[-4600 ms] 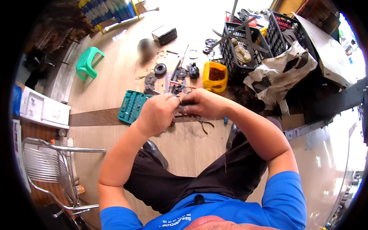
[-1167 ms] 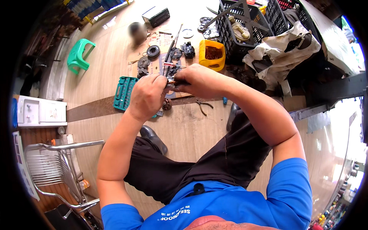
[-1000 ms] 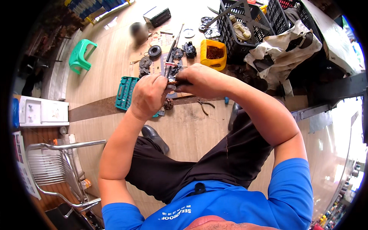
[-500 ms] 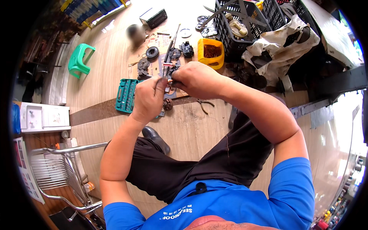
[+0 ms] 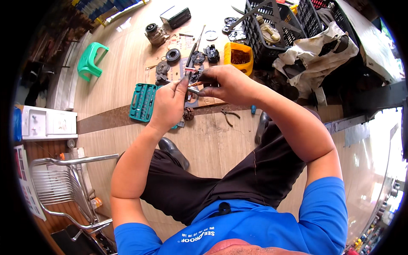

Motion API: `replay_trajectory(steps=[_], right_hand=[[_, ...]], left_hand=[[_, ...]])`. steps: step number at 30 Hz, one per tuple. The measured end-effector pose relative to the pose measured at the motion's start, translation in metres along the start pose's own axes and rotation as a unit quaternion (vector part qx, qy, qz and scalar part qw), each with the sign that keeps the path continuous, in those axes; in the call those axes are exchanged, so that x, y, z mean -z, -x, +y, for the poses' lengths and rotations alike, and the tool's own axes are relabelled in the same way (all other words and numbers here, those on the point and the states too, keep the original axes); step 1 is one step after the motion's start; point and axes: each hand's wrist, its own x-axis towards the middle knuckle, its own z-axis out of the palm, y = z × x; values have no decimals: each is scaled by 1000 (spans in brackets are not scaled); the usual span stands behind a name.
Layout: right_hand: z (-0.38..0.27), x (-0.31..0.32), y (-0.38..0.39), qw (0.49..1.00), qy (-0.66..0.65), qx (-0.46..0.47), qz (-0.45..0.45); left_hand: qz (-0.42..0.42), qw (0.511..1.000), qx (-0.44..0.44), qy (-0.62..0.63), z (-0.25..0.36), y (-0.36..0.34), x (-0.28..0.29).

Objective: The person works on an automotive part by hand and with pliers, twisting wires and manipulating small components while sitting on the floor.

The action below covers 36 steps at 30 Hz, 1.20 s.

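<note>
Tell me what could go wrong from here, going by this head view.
The thin copper-coloured piece between the left hand and the right hand could slip and be lost among the dark loose parts beyond. The dark-handled metal pliers lie near the black right boot, so a shifted foot might catch them. The open teal plastic tool case lies close to the left hand, which might knock it.
</note>
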Motion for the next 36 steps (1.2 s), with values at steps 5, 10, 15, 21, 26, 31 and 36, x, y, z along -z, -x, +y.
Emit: replay_trajectory(steps=[5, 10, 15, 21, 26, 31, 36], right_hand=[[-6, -5, -3, 996, -73, -32, -30], [-7, -12, -2, 999, 38, 21, -9], [2, -25, -7, 984, 163, 65, 12], [-11, -9, -8, 996, 74, -28, -39], [-16, 0, -7, 996, -14, -39, -74], [-11, -4, -4, 995, 68, 68, -21], [-12, -5, 0, 981, 156, 108, 32]], left_hand=[[16, 998, -39, -35, 4, 4, -4], [-5, 1000, 15, -4, 3, 0, -2], [-41, 962, 186, 197, -10, 0, 1], [26, 965, -181, -187, -9, -3, 0], [-13, 930, -302, -211, -6, -4, 15], [-10, 910, -342, -235, -14, -4, 16], [37, 920, -330, -210, -12, -2, 4]])
